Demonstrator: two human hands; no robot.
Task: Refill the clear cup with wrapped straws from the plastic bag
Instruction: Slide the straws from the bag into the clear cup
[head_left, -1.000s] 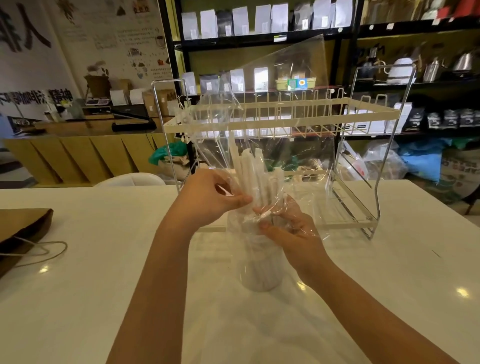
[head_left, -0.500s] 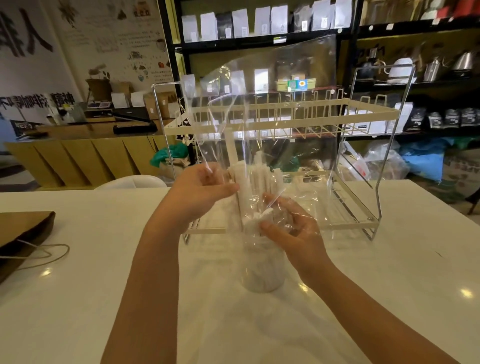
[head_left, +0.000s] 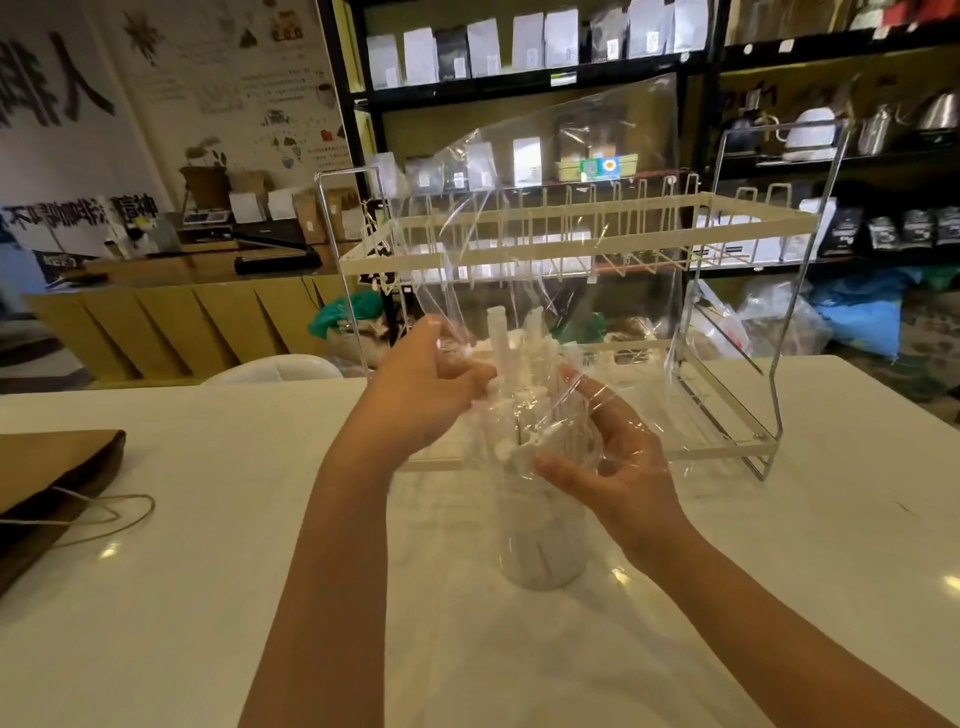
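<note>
Since half a second ago your left hand (head_left: 431, 387) has slid right and a bit lower, closing in on the bundle, and your right hand (head_left: 618, 457) has dropped slightly and opened out more around the bag side. Left fingers are curled shut, pinching the plastic bag (head_left: 545, 208) and the tops of the wrapped straws (head_left: 511, 364). Right fingers are half-curled and spread, cupping the bag film and the rim area of the clear cup (head_left: 543, 535) from the right; you can't tell whether they actually clamp the cup or only the film. The bag's loose upper sheet stands taller and more spread than before, rising in front of the rack. The clear cup stands upright on the white table (head_left: 208, 571), centre of view, just below both hands, with straws standing in it and sticking up above its rim into the bag mouth. Directly behind sits a two-tier wire rack (head_left: 753, 228) with cream bars, on the same table. A brown paper bag (head_left: 47, 467) with a twine handle lies at the left table edge, well apart from the cup. Beyond the table: dark shelving (head_left: 519, 83) with pouches and kettles, a wooden counter (head_left: 156, 306) on the left, and a white wall with posters and large black characters.
</note>
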